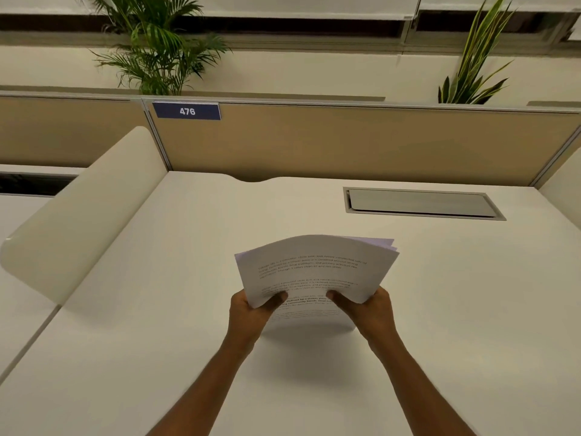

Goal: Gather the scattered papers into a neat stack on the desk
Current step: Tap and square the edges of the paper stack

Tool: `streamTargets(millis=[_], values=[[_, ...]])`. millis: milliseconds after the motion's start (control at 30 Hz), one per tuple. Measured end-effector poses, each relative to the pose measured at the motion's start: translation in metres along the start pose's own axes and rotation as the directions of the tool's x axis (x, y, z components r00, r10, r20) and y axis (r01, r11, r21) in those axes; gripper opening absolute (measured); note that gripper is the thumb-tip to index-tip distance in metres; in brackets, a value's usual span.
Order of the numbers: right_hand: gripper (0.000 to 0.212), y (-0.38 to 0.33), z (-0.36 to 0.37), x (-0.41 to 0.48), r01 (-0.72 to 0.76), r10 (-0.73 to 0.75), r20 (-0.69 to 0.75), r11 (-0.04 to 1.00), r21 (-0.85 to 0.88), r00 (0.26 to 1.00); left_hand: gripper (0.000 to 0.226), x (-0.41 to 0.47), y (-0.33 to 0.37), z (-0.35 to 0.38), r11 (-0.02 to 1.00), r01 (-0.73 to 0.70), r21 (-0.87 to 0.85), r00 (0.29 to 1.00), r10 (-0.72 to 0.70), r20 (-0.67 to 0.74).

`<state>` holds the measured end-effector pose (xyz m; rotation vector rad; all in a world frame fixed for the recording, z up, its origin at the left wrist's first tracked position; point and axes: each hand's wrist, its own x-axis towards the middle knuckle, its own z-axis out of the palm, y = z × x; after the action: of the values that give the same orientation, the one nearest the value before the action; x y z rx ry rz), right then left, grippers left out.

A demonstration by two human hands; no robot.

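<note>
Hands gripped one bundle of white printed paper sheets [309,272]: the left hand [251,309] pinched its lower left edge, thumb on the printed face, and the right hand [371,306] clamped the lower right edge likewise. The bundle stood on its bottom edge on the smooth cream desk [157,357], bowed outward, its top corners fanned unevenly. Bare desk lay open on every side. Farther back sat a grey metal cable hatch [421,202], a curved cream side divider [85,209], and a tan fabric partition [345,143] bearing a blue plate marked 476 [186,111].
</note>
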<state>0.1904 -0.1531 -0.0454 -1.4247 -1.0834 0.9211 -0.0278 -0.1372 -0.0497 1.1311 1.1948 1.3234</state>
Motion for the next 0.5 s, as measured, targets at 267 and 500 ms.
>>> streamTargets(millis=[267, 500], values=[[0.043, 0.008, 0.002, -0.007, -0.021, 0.022, -0.029, 0.999, 0.030, 0.999, 0.040, 0.002, -0.001, -0.001, 1.000, 0.007, 0.002, 0.998, -0.007, 0.064], [0.058, -0.029, -0.002, -0.009, 0.261, -0.262, -0.176, 0.965, -0.028, 0.949, 0.039, 0.006, -0.006, -0.001, 0.999, 0.037, -0.025, 0.996, -0.035, 0.078]])
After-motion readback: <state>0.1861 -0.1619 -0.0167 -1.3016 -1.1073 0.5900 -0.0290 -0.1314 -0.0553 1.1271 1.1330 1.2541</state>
